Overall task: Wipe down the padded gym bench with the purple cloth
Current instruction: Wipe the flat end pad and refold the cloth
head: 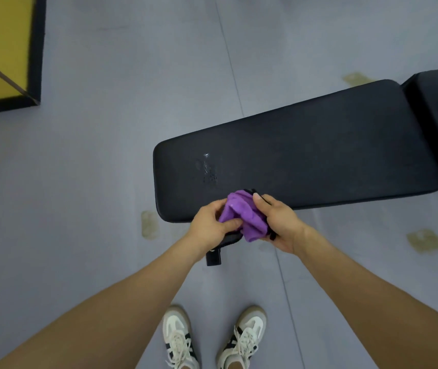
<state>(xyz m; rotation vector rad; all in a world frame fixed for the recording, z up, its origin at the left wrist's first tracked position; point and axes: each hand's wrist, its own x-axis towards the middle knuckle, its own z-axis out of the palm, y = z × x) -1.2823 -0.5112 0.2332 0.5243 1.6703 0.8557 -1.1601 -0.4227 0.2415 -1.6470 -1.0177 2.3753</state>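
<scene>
cloth [244, 217], purple and bunched, sits in the middle of the frame, pinched by the left hand [211, 225] and right hand [279, 222] over the desk [305, 153] edge. it looks soft, light; grab a big bunch.

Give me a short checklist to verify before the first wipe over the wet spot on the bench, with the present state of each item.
1. Purple cloth in hand: ok, left hand and right hand both grip it.
2. Cloth spread flat for wiping: not ok, it is bunched.
3. Wet spot located on the bench pad: ok, just beyond the cloth.
4. Cloth touching the pad: cannot tell.
5. Pad free of other items: ok.
6. Cloth damp or dry: cannot tell.
</scene>
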